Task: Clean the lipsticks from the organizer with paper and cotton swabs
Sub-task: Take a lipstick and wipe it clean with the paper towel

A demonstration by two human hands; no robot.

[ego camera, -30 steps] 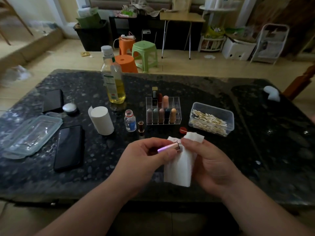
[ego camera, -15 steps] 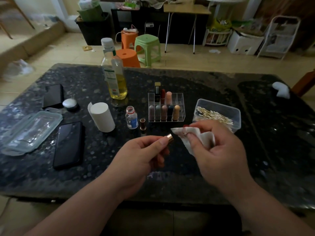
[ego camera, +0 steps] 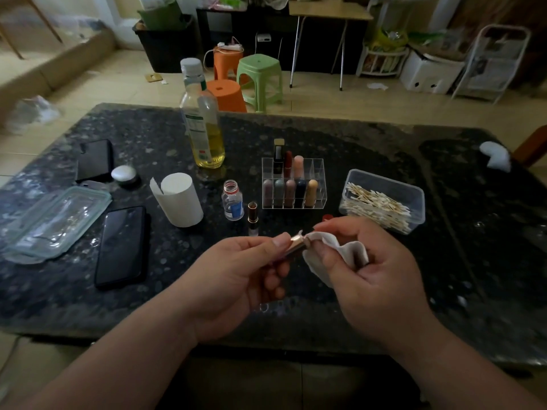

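You're at the dark table [ego camera: 370, 149], & judging by it most of the job's ahead. Near left lie a clear lid [ego camera: 56, 220] & 2 phones [ego camera: 121, 247]; far, left of centre, stands the oil bottle [ego camera: 204, 128]. None are in your way. On the right the swab tub [ego camera: 387, 181] is full & looks untouched, so swab work prob. isn't begun. The organizer [ego camera: 319, 173], centre, holds 8 or so lipsticks [ego camera: 299, 192] standing upright; which are cleaned, can't tell. The paper roll [ego camera: 179, 199] stands left of it. Over the near part of the table your L hand [ego camera: 242, 279] pinches a rose-gold lipstick [ego camera: 297, 244] by its body. Your R hand [ego camera: 373, 279] curls its fingers round a paper piece [ego camera: 336, 251], thumb & forefinger pressing it onto the tube's right end. So you're mid-wipe, likely on an early tube. Small stuff betw. hands & organizer sits close: a vial [ego camera: 233, 204] w/o cap, a loose upright tube [ego camera: 252, 216] & a red cap [ego camera: 327, 217]. Mind it when reaching fwd.
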